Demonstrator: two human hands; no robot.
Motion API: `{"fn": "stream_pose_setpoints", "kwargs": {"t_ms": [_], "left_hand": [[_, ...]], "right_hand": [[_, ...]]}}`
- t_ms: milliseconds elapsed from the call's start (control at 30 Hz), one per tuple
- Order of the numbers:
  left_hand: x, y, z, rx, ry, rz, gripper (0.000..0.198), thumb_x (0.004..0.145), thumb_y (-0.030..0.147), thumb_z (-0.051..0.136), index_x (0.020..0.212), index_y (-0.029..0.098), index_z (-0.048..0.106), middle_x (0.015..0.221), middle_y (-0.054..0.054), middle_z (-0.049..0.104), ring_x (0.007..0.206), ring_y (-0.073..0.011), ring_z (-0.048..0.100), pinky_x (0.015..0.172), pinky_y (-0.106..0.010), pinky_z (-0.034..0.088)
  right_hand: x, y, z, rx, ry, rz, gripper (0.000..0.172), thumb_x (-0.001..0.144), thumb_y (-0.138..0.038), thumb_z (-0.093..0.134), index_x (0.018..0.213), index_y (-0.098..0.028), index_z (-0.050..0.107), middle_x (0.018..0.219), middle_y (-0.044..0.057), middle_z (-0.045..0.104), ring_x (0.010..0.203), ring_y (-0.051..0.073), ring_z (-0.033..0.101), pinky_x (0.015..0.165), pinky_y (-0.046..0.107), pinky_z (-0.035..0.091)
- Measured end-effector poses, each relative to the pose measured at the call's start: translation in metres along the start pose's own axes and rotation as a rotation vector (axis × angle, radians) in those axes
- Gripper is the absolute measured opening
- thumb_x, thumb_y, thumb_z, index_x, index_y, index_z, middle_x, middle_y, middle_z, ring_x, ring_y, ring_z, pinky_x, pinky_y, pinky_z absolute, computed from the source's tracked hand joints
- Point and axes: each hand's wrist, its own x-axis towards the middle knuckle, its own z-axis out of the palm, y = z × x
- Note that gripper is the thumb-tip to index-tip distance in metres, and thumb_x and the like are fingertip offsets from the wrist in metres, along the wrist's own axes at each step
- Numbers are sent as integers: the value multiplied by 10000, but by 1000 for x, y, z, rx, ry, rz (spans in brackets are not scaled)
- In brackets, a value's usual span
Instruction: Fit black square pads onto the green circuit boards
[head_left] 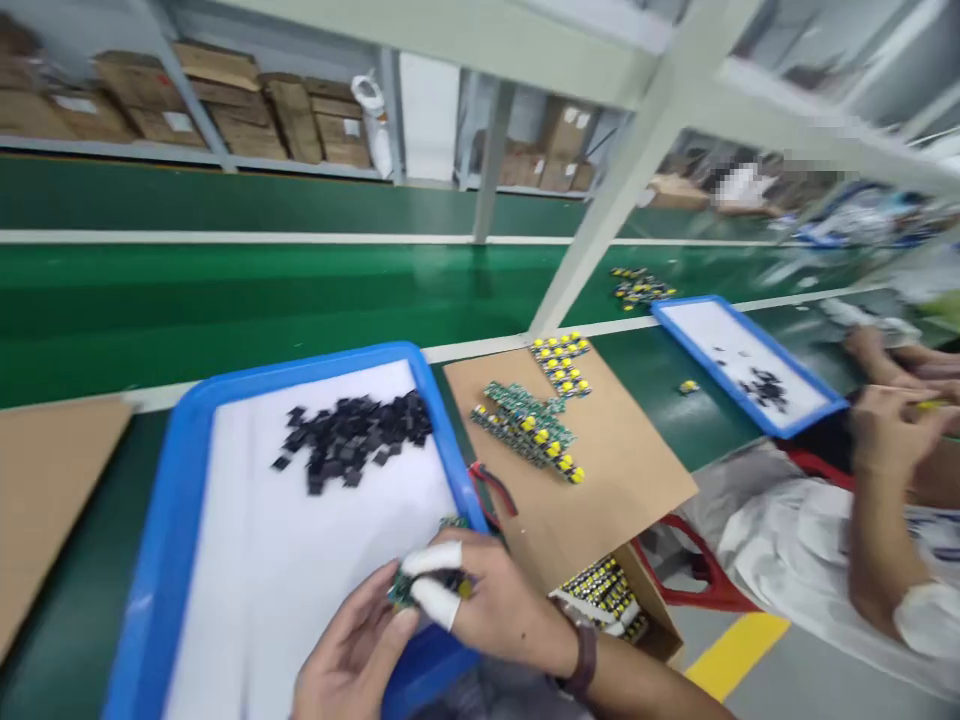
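Observation:
Over the near edge of a blue tray (pixel 171 480), my left hand (pixel 356 645) has its thumb and fingers closed on a small green circuit board (pixel 401 592). My right hand (pixel 499 600), with white covers on two fingertips, pinches the same board from the right. Its fingers hide much of the board, and a bit of yellow shows beneath them. On the tray's white surface lies a loose pile of small black square pieces (pixel 352 438). Red-handled pliers (pixel 491 492) rest just right of the tray, beyond my right hand.
A cardboard sheet (pixel 630 470) carries green circuit boards (pixel 529 415) and yellow-topped ones (pixel 561 362). Below it, an open box (pixel 656 625) holds more boards. At right, another person's hands (pixel 892 420) work near a second blue tray (pixel 806 425). A slanted post (pixel 607 190) rises behind.

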Motion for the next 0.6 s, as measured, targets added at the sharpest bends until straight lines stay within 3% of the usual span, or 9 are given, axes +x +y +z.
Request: {"fn": "stream_pose_setpoints", "kwargs": {"t_ms": [133, 300, 600], "left_hand": [[-4, 8, 5, -33, -95, -50, 431, 747, 383, 917, 1120, 211, 788, 1151, -79, 815, 1104, -299, 760, 986, -363, 627], [-4, 9, 4, -91, -138, -51, 370, 797, 346, 885, 1124, 198, 795, 1125, -111, 814, 1068, -281, 765, 940, -360, 628], [-6, 6, 3, -109, -143, -43, 312, 784, 282, 905, 1081, 242, 819, 1067, -58, 828, 992, -187, 767, 918, -236, 591]], "right_hand": [[-6, -1, -1, 93, 25, 159, 194, 859, -103, 667, 989, -218, 756, 850, 11, 691, 764, 161, 653, 722, 273, 527], [-5, -4, -1, 129, -15, 190, 162, 836, -80, 660, 906, -211, 723, 822, -2, 637, 758, 162, 611, 700, 280, 477], [1, -13, -8, 111, -101, 229, 197, 808, -35, 669, 850, -218, 730, 788, -24, 596, 718, 149, 561, 667, 269, 430]]}}
